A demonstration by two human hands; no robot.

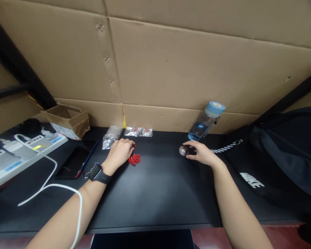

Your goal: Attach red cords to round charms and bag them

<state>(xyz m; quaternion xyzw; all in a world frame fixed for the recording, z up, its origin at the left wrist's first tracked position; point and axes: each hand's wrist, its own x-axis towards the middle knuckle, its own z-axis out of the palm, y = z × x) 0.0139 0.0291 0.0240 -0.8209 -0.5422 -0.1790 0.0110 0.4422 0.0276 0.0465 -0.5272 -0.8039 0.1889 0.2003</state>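
Note:
My left hand (120,152), wearing a dark wristwatch (96,172), rests on the black table with its fingers curled together. A small dark red bit shows at its fingertips, too small to make out. Just in front of those fingers lies a bundle of red cord (134,159). My right hand (200,152) holds a small round, clear and shiny thing (183,150) low over the table, thumb on the near side and index finger on the far side. Its exact kind does not show. Clear plastic packets (111,136) and flat silvery packets (138,131) lie beyond my left hand.
A blue-lidded water bottle (206,121) stands by the cardboard wall (197,69). To the right is a black bag (274,162) with a striped strap (226,147). At left are a tablet (77,159), a paper box (68,119), a power strip (28,155) and a white cable (59,185).

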